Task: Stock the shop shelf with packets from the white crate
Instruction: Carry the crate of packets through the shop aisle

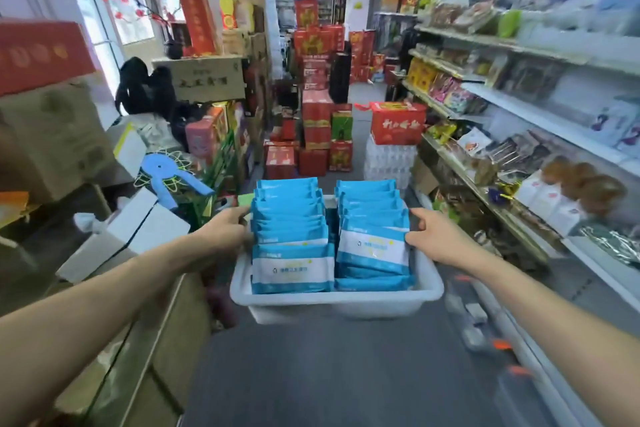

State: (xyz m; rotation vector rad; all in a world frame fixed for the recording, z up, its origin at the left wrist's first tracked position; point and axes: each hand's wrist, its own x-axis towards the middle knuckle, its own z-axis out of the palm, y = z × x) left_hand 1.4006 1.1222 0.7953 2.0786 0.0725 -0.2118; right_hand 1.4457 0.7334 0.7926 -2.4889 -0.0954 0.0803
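I carry a white crate in front of me, above the grey aisle floor. Two rows of blue-and-white packets stand upright in it, filling it. My left hand grips the crate's left rim beside the left row. My right hand grips the right rim, fingers touching the front packet of the right row. The shop shelf runs along the right side with several white tiers full of snack packets.
Stacked red gift boxes and a red carton on bottled water stand ahead in the aisle. Cardboard boxes and white cartons crowd the left side. Grey floor lies below the crate.
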